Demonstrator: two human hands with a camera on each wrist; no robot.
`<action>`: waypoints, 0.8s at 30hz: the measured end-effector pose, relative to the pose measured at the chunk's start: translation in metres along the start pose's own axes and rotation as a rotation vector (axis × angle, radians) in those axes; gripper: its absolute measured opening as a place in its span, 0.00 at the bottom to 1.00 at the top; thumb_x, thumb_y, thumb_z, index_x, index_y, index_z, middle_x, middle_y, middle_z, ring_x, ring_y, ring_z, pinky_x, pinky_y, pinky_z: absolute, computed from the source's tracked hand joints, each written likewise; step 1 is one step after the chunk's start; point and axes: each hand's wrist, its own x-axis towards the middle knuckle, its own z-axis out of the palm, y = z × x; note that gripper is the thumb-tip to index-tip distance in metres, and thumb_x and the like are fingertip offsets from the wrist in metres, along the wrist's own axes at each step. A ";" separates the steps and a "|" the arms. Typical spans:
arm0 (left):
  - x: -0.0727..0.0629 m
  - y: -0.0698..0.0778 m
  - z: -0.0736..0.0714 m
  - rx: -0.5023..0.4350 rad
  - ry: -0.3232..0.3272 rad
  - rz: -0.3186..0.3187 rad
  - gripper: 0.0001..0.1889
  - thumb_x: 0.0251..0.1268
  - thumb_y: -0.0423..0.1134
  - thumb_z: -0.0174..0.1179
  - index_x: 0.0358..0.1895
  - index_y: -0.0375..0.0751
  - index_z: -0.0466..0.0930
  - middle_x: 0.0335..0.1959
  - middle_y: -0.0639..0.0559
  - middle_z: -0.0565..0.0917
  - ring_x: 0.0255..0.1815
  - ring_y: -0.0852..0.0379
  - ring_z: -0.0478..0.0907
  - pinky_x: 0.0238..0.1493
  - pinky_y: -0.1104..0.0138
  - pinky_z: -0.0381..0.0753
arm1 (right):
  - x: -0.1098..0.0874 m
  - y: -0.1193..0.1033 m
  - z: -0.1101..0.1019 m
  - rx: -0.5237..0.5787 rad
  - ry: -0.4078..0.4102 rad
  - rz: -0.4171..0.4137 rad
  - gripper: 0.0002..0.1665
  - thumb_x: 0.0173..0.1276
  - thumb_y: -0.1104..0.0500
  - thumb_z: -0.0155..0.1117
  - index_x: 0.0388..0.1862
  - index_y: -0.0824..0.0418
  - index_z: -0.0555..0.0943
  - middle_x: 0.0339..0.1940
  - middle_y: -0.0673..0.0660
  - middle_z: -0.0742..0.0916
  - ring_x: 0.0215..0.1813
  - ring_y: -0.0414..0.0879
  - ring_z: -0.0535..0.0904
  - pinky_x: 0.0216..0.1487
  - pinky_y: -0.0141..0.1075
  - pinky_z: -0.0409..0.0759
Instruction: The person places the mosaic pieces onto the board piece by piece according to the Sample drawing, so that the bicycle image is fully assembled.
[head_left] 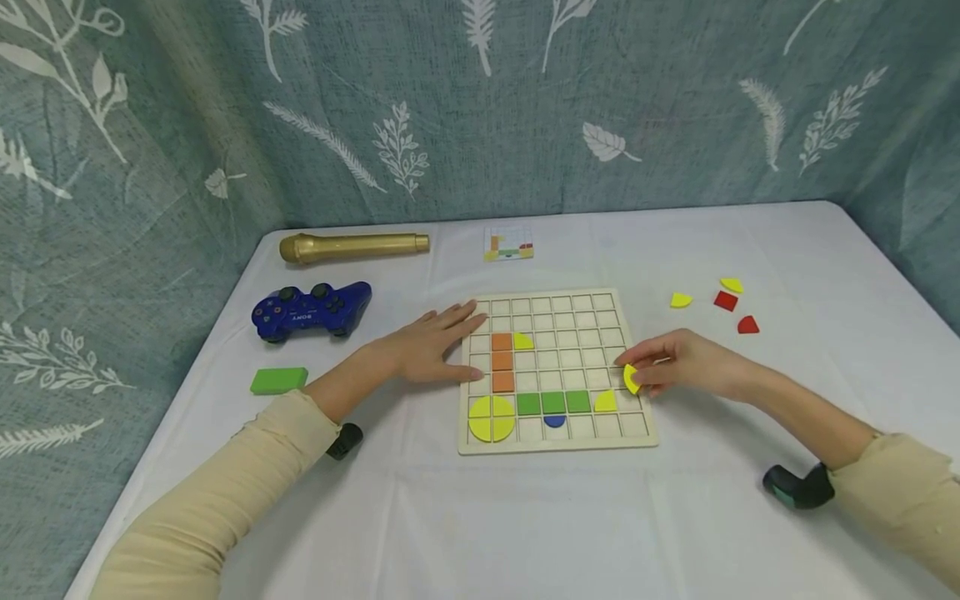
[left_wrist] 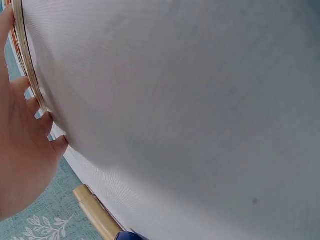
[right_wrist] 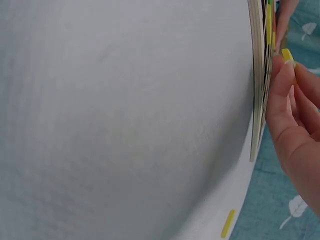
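Observation:
A wooden grid board (head_left: 558, 446) lies in the middle of the table. On it sit a yellow circle of quarter pieces (head_left: 491, 419), a column of orange squares (head_left: 502, 361), a row of green squares (head_left: 552, 403), a blue half circle (head_left: 554, 422) and two single yellow quarter pieces, one (head_left: 523, 341) higher up and one (head_left: 604, 402) by the green row. My left hand (head_left: 431, 346) rests with spread fingers on the board's left edge. Over the right edge, my right hand (head_left: 678, 367) pinches a yellow quarter-circle piece (head_left: 632, 379), tilted between thumb and fingers.
Right of the board lie two yellow quarter pieces (head_left: 680, 300), a red square (head_left: 725, 301) and a red quarter piece (head_left: 747, 325). A pattern card (head_left: 508, 244) lies behind the board. To the left are a gold microphone (head_left: 352, 247), a blue game controller (head_left: 311, 311) and a green block (head_left: 278, 381).

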 end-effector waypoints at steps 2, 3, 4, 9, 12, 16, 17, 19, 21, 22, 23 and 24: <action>0.000 0.000 0.000 0.004 0.005 0.007 0.49 0.61 0.72 0.47 0.78 0.51 0.36 0.77 0.52 0.34 0.76 0.51 0.32 0.72 0.54 0.36 | -0.001 -0.001 0.002 -0.012 -0.015 -0.002 0.24 0.65 0.59 0.66 0.59 0.67 0.78 0.42 0.57 0.85 0.39 0.51 0.81 0.42 0.36 0.81; 0.001 0.000 0.000 0.004 0.007 0.008 0.49 0.61 0.72 0.47 0.78 0.52 0.36 0.77 0.52 0.34 0.76 0.51 0.32 0.72 0.54 0.36 | -0.001 -0.002 0.003 -0.016 -0.020 -0.002 0.24 0.64 0.59 0.67 0.57 0.67 0.79 0.42 0.57 0.86 0.38 0.51 0.81 0.41 0.36 0.80; 0.001 0.000 0.000 0.004 0.009 0.012 0.49 0.62 0.71 0.47 0.78 0.52 0.36 0.77 0.52 0.34 0.76 0.51 0.32 0.72 0.53 0.36 | -0.001 -0.003 0.005 -0.016 -0.024 0.002 0.23 0.63 0.59 0.68 0.56 0.67 0.79 0.40 0.57 0.86 0.37 0.51 0.81 0.40 0.36 0.81; 0.001 0.000 0.000 -0.001 0.011 0.024 0.49 0.62 0.71 0.47 0.78 0.51 0.36 0.77 0.51 0.34 0.76 0.51 0.32 0.72 0.53 0.37 | -0.002 -0.006 0.013 -0.017 -0.053 -0.001 0.18 0.61 0.57 0.70 0.47 0.67 0.83 0.33 0.57 0.87 0.33 0.50 0.81 0.37 0.36 0.82; 0.000 0.001 -0.001 0.000 0.009 0.019 0.49 0.62 0.71 0.47 0.78 0.51 0.36 0.77 0.51 0.34 0.76 0.52 0.31 0.72 0.53 0.36 | -0.003 -0.009 0.018 -0.040 -0.089 -0.017 0.15 0.61 0.58 0.70 0.44 0.66 0.84 0.30 0.57 0.86 0.31 0.50 0.80 0.35 0.35 0.82; 0.000 0.002 -0.002 -0.005 0.008 0.012 0.49 0.62 0.71 0.48 0.78 0.51 0.37 0.77 0.51 0.34 0.76 0.52 0.31 0.72 0.53 0.36 | -0.005 -0.012 0.026 -0.063 -0.116 -0.030 0.13 0.61 0.60 0.71 0.42 0.66 0.85 0.26 0.56 0.85 0.29 0.49 0.80 0.34 0.34 0.82; 0.000 0.002 -0.002 -0.009 0.009 0.013 0.49 0.62 0.71 0.48 0.78 0.51 0.37 0.77 0.51 0.35 0.76 0.52 0.32 0.72 0.53 0.37 | -0.005 -0.013 0.028 -0.071 -0.114 -0.036 0.12 0.60 0.60 0.71 0.41 0.66 0.85 0.25 0.56 0.85 0.28 0.49 0.80 0.34 0.34 0.82; -0.001 0.002 -0.002 -0.011 0.005 0.012 0.49 0.62 0.71 0.48 0.78 0.51 0.37 0.77 0.51 0.35 0.76 0.52 0.32 0.72 0.53 0.37 | -0.005 -0.013 0.032 -0.100 -0.102 -0.060 0.11 0.60 0.61 0.71 0.40 0.66 0.85 0.23 0.55 0.84 0.27 0.48 0.79 0.33 0.33 0.81; -0.001 0.002 -0.003 -0.009 0.004 0.015 0.49 0.62 0.70 0.49 0.78 0.51 0.37 0.77 0.51 0.35 0.76 0.52 0.31 0.72 0.53 0.37 | -0.005 -0.014 0.035 -0.149 -0.081 -0.095 0.10 0.60 0.61 0.71 0.39 0.65 0.85 0.21 0.53 0.83 0.25 0.47 0.77 0.30 0.32 0.78; -0.001 0.002 -0.003 -0.010 0.004 0.017 0.49 0.62 0.70 0.49 0.78 0.51 0.37 0.77 0.51 0.35 0.76 0.52 0.32 0.72 0.53 0.37 | -0.005 -0.014 0.036 -0.172 -0.071 -0.114 0.10 0.60 0.61 0.71 0.39 0.64 0.85 0.20 0.52 0.82 0.24 0.46 0.77 0.28 0.31 0.77; -0.001 0.002 -0.003 -0.010 0.004 0.019 0.49 0.62 0.70 0.49 0.78 0.50 0.37 0.77 0.50 0.35 0.76 0.51 0.32 0.72 0.53 0.37 | -0.005 -0.013 0.037 -0.193 -0.060 -0.129 0.10 0.59 0.61 0.71 0.38 0.64 0.85 0.20 0.52 0.82 0.23 0.46 0.76 0.27 0.31 0.75; -0.001 0.002 -0.003 -0.009 0.004 0.020 0.49 0.62 0.70 0.49 0.78 0.50 0.37 0.77 0.50 0.35 0.76 0.51 0.32 0.72 0.53 0.37 | -0.005 -0.014 0.037 -0.212 -0.051 -0.141 0.10 0.60 0.61 0.71 0.38 0.64 0.85 0.19 0.51 0.81 0.22 0.46 0.75 0.26 0.31 0.74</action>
